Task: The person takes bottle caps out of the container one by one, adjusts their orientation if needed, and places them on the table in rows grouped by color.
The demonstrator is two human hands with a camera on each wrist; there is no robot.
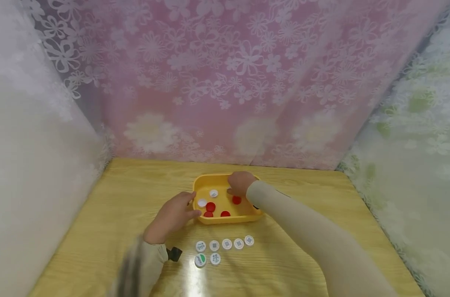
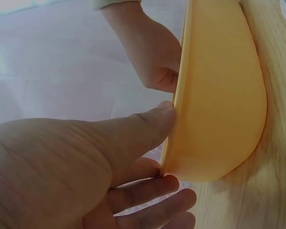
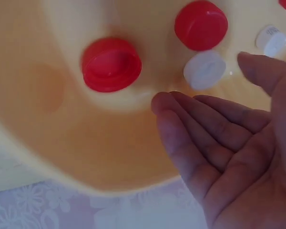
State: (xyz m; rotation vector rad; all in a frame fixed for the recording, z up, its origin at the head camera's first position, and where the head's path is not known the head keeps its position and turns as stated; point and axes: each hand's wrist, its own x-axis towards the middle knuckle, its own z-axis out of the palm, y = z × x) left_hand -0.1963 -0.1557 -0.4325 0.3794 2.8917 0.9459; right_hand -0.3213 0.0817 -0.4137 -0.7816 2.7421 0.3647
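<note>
A yellow plastic tub (image 1: 230, 220) stands on the table with red bottle caps (image 1: 210, 207) and white caps (image 1: 213, 193) inside. My left hand (image 1: 174, 212) steadies the tub's left end. In the left wrist view the thumb (image 2: 152, 125) touches the rim, and the other fingers lie extended beside it. Down inside the tub's right part is my right hand (image 1: 241, 183). Seen from the right wrist, its fingers are slightly bent, thumb apart, with nothing between them. A white cap (image 3: 205, 70) lies just past the fingertips, between two red caps (image 3: 111, 65).
In front of the tub, white caps (image 1: 226, 244) lie in two rows on the wooden table (image 1: 295, 264). One cap (image 1: 200, 260) carries a green mark. A pink flowered curtain (image 1: 225, 82) hangs behind the table, with pale fabric at both sides.
</note>
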